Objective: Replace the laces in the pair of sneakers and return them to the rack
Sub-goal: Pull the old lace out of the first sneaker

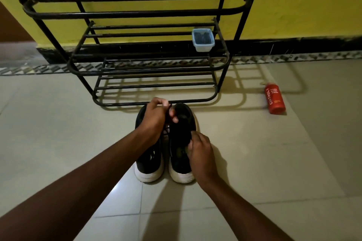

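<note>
Right hand (199, 152) grips the right sneaker (180, 170); left hand (154, 117) pinches a lace (166, 126). Rack (156, 14) at twelve o'clock, red bottle (274, 99) at two.

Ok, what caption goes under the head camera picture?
Left hand pinches a lace, right hand grips the right sneaker, before the shoe rack.

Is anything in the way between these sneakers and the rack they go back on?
Nothing visible. The sneakers sit directly in front of the rack. A plastic tub occupies the middle shelf's right end, and the red bottle lies off to the right.
</note>
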